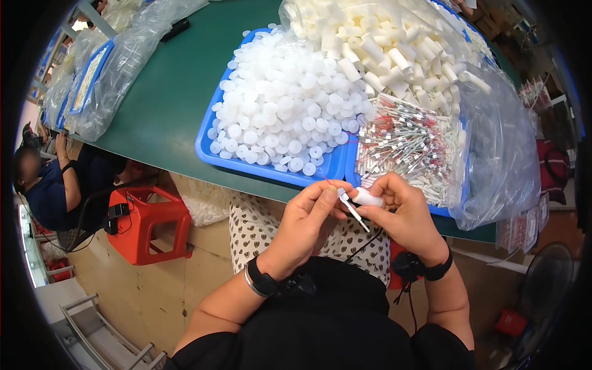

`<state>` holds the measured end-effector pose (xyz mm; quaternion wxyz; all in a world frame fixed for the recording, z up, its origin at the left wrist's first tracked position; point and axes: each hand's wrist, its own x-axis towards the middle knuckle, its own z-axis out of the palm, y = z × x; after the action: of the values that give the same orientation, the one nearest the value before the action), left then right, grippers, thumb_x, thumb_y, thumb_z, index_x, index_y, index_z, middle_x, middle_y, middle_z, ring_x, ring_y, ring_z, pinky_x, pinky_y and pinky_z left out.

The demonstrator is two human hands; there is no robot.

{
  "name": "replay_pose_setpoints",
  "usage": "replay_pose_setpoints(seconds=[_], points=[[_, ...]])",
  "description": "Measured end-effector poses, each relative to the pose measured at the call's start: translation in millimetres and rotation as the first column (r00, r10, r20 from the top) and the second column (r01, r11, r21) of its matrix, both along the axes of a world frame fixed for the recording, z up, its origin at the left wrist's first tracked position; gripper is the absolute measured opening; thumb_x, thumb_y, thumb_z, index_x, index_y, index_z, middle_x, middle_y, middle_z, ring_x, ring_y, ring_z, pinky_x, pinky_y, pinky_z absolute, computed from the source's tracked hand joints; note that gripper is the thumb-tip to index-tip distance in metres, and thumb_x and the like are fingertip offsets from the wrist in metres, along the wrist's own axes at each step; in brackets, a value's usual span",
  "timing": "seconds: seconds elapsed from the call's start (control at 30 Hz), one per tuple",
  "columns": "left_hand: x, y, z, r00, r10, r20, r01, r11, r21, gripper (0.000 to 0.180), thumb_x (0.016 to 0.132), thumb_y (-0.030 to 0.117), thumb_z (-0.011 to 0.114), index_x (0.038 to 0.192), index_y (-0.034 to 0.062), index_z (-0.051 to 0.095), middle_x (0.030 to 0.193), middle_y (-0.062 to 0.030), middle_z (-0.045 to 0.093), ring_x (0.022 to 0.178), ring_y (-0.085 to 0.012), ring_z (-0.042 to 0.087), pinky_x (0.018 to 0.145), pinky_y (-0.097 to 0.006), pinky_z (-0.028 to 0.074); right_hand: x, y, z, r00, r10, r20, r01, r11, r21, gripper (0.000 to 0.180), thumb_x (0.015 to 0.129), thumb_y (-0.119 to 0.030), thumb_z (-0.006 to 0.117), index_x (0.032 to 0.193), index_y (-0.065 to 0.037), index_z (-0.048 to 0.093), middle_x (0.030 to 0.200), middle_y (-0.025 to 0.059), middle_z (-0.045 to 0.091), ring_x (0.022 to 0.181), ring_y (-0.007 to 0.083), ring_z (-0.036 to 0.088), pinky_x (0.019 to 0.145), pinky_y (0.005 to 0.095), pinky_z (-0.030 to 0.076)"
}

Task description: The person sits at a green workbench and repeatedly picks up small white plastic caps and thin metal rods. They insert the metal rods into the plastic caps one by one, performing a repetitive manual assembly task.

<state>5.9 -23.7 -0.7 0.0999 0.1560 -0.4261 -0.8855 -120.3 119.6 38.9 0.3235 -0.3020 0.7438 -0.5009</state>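
Red stool [148, 225], floor fan [546, 277], seated co-worker [52, 188].

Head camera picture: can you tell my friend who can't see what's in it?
A person's left hand pinches a thin white stick while the right hand holds a small white tube. Ahead, a green table holds a blue tray of white caps.

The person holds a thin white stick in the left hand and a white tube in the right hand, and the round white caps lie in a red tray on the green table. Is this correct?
Not quite: the tray under the round white caps is blue, not red, as the head view shows. The rest holds: the left hand pinches the thin white stick, the right hand holds the white tube, above the green table.
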Motion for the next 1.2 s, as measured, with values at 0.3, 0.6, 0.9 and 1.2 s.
replay_pose_setpoints(seconds=[0.3, 0.6, 0.9, 1.2], points=[[-0.7, 13.2, -5.4, 0.998, 0.04, 0.041, -0.038, 0.999, -0.035, 0.028, 0.102, 0.019, 0.051, 0.122, 0.0006, 0.059, 0.105, -0.0033, 0.057, 0.086, -0.0065, 0.056, 0.076, -0.021, 0.049, 13.2, 1.6, -0.4, 0.972, 0.01, -0.233, -0.033, 0.995, -0.095, 0.018, 0.087, -0.006, 0.07, 0.089, -0.001, 0.053, 0.081, 0.0086, 0.064, 0.071, 0.012, 0.064, 0.061, 0.0267, 0.051], [0.1, 14.7, -6.6, 0.997, -0.055, 0.049, 0.064, 0.972, -0.227, 0.028, 0.101, 0.011, 0.05, 0.124, -0.0032, 0.06, 0.109, -0.0052, 0.056, 0.086, -0.009, 0.059, 0.081, -0.024, 0.05, 1.5, 4.8, 19.3, 0.94, 0.006, 0.342, -0.052, 0.991, 0.125, 0.019, 0.099, -0.017, 0.056, 0.104, -0.001, 0.049, 0.083, 0.0072, 0.066, 0.071, 0.0099, 0.066, 0.057, 0.0227, 0.051], [-7.8, 20.9, 2.5, 0.996, -0.089, 0.011, 0.089, 0.965, -0.247, 0.032, 0.099, 0.008, 0.055, 0.128, -0.004, 0.056, 0.111, -0.0055, 0.057, 0.091, -0.01, 0.06, 0.086, -0.025, 0.05, -12.2, 25.9, 8.5, 0.734, 0.117, 0.669, -0.068, 0.993, -0.1, 0.019, 0.104, -0.019, 0.045, 0.112, -0.002, 0.045, 0.097, 0.0122, 0.063, 0.074, 0.0125, 0.065, 0.064, 0.0271, 0.055], [-7.6, 16.9, 0.0, 0.987, -0.141, 0.072, 0.133, 0.985, 0.113, 0.03, 0.094, 0.01, 0.063, 0.121, 0.0015, 0.053, 0.102, -0.0097, 0.064, 0.079, -0.0084, 0.06, 0.062, -0.019, 0.047, -54.3, 55.9, 29.6, 0.873, -0.12, -0.473, 0.219, 0.962, 0.161, 0.02, 0.099, -0.02, 0.053, 0.102, -0.001, 0.059, 0.078, 0.017, 0.064, 0.074, 0.0289, 0.066, 0.068, 0.0371, 0.05]])
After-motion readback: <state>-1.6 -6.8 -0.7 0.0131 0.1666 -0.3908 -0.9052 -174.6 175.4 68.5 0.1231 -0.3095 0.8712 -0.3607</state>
